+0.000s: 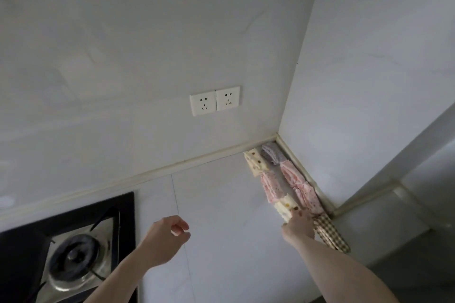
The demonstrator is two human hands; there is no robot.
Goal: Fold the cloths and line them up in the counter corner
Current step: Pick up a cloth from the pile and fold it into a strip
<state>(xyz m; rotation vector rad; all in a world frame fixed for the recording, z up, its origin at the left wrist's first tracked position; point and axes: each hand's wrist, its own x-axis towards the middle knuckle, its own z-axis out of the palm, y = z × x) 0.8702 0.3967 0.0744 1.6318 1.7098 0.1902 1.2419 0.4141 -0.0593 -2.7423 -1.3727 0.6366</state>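
Several folded cloths lie in two rows in the counter corner. Along the right wall run a grey cloth (272,153), two pink floral cloths (291,174) (309,197) and a checked cloth (331,232). The left row holds a cream dotted cloth (256,162), a pink cloth (270,187) and a second cream dotted cloth (285,205). My right hand (299,225) grips the near end of that second cream cloth on the counter. My left hand (165,238) hovers above the counter with loosely curled fingers, holding nothing.
A black gas hob with a steel burner (73,256) sits at the lower left. Two white wall sockets (214,100) are on the back wall. The pale counter (221,204) ends at a raised edge strip (302,168) along both walls.
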